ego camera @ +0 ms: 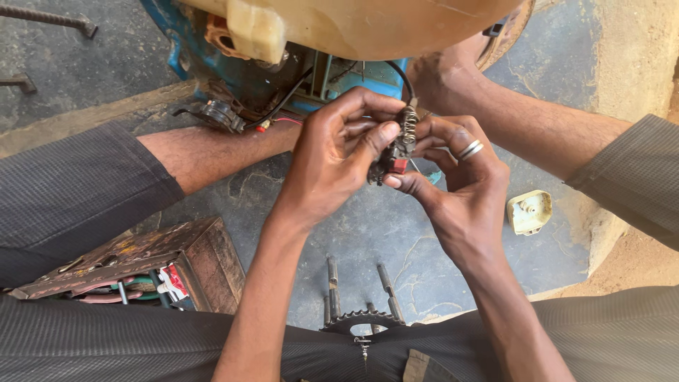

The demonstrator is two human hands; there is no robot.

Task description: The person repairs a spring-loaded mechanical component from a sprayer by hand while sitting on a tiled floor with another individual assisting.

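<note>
Left of the spring part, low down, a wooden toolbox sat on the concrete floor, with tool handles showing under its lid. Above it a co-worker's forearm reached in toward the blue machine, which stood just above the spring part under a tan tank.

Your left hand was clenched on the spring part, thumb pressed against its coil and fingers curled over the top. The spring part, a small dark piece with a metal coil and a red bit at its base, was held up between your two hands, with a black cable running from it up to the machine. Your right hand, wearing a ring, gripped it from the other side with thumb and fingertips.

Below the spring part a toothed gear and several metal rods lay by your lap. To the right of it, a small cream plastic cover rested on the floor, and a co-worker's second hand touched the machine.
</note>
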